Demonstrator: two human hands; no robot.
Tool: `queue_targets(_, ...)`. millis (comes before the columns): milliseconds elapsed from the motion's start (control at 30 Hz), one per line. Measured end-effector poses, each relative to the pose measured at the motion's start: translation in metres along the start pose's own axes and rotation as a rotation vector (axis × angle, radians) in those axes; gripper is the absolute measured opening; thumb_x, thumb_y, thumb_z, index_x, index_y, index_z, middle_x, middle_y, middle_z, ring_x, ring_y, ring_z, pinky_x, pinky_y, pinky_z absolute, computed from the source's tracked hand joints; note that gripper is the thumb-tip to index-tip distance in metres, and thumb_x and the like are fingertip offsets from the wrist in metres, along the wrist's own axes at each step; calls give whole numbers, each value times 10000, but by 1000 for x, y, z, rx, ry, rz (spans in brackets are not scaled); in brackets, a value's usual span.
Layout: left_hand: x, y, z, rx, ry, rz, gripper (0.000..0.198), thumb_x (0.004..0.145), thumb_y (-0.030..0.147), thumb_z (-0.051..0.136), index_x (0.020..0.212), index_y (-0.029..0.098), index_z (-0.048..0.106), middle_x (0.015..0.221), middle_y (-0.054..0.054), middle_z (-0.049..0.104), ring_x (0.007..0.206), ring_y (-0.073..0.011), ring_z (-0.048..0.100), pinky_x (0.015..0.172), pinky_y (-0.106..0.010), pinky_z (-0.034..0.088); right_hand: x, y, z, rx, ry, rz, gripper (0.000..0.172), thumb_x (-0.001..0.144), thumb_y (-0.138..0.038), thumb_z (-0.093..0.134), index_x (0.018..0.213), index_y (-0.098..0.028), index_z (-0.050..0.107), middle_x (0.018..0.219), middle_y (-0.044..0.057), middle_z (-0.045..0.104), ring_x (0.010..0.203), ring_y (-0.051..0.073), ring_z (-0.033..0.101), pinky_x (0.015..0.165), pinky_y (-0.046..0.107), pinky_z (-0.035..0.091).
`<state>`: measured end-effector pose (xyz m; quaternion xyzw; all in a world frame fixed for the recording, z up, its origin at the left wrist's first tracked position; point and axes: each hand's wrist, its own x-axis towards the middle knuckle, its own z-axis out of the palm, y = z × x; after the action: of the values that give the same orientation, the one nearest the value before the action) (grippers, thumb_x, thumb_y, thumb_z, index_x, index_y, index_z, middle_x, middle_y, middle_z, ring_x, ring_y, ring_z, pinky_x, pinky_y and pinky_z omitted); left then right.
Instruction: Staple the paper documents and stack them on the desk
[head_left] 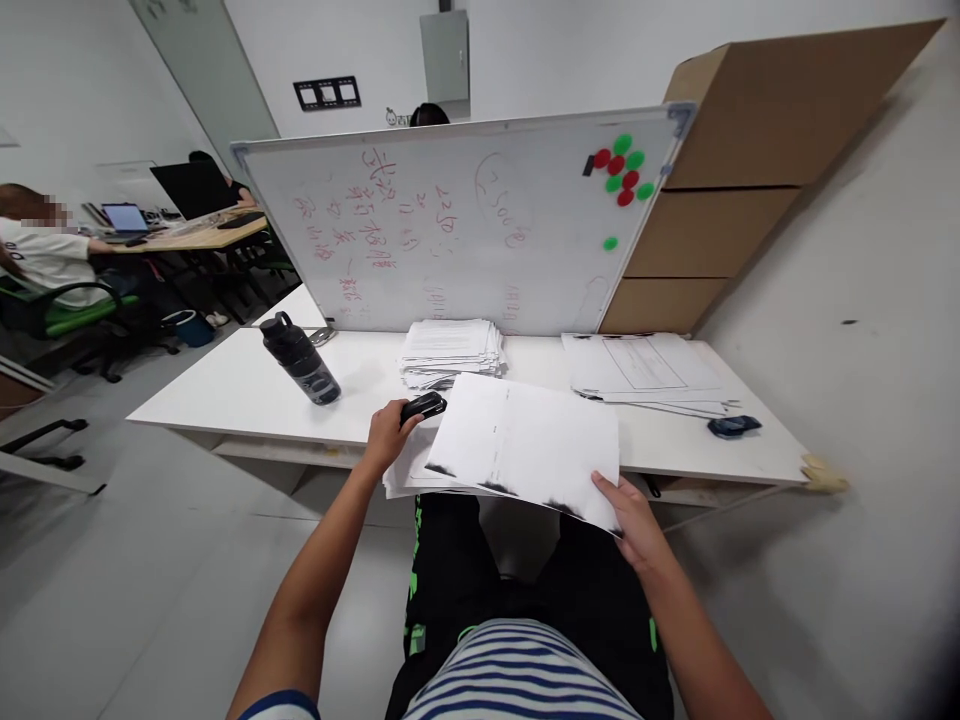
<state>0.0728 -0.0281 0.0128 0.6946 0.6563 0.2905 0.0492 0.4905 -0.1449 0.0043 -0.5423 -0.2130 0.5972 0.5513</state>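
My left hand is closed around a small black stapler at the upper left corner of a set of white sheets. My right hand pinches the lower right corner of those sheets, holding them tilted above the front edge of the white table. More loose sheets lie under my left hand. A thick stack of paper sits just beyond the stapler.
A dark water bottle stands tilted at the left. Spread papers and a small dark object lie at the right. A whiteboard leans behind, beside cardboard boxes. A person sits at a desk far left.
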Motion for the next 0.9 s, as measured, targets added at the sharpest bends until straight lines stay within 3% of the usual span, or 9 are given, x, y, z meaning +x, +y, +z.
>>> queue_targets(300,3,36,14,-5,-38,90,330,901,420,607,1154,207,594,1079,-98,695,999,-269,647,872,-400,481,-1,4,-29,3,9,-3,363,695,-345,853,1002,-186,741,944,61,801,904,258,758,786,306,631)
queue_targets(467,4,41,21,-8,-79,145,327,904,453,586,1139,226,589,1094,-98,682,1015,-265,645,883,-412,489,3,-1,-44,1,-25,-22,387,698,-354,854,1029,-188,744,1011,68,793,930,264,754,779,309,628)
queue_targets(733,2,47,34,-131,-140,28,355,916,485,543,1169,238,520,1123,-109,673,1030,-286,649,863,-448,517,7,6,-58,14,-66,-27,404,676,-401,863,1006,-193,757,964,86,797,825,297,764,755,396,637)
queue_targets(900,3,49,37,-146,-158,30,371,912,499,532,1165,228,522,1127,-116,668,1030,-289,647,859,-437,500,9,7,-62,6,-64,-2,382,683,-408,859,983,-195,757,947,82,799,821,284,764,731,361,633)
